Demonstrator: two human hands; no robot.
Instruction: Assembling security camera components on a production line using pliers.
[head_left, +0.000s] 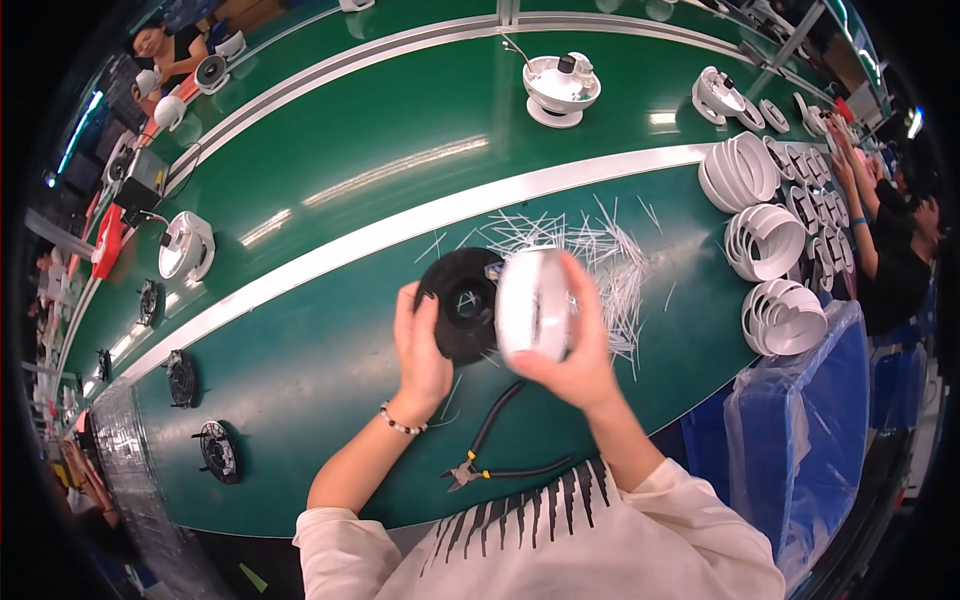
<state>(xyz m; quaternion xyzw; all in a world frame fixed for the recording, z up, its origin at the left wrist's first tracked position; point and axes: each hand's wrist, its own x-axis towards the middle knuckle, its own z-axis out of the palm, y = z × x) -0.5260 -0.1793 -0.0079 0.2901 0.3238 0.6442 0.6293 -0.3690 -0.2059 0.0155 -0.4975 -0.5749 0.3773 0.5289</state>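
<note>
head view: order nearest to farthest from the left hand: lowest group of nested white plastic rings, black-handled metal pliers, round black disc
From the left hand:
1. Round black disc: held in it.
2. Black-handled metal pliers: below and to its right.
3. Lowest group of nested white plastic rings: far to its right.

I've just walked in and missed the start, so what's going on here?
A person at a green table holds a black disc in the left hand and a white rounded part, blurred, in the right hand. The two are close together; whether they touch is unclear. Cutting pliers lie open nearby, with white strips scattered beyond the hands.
</note>
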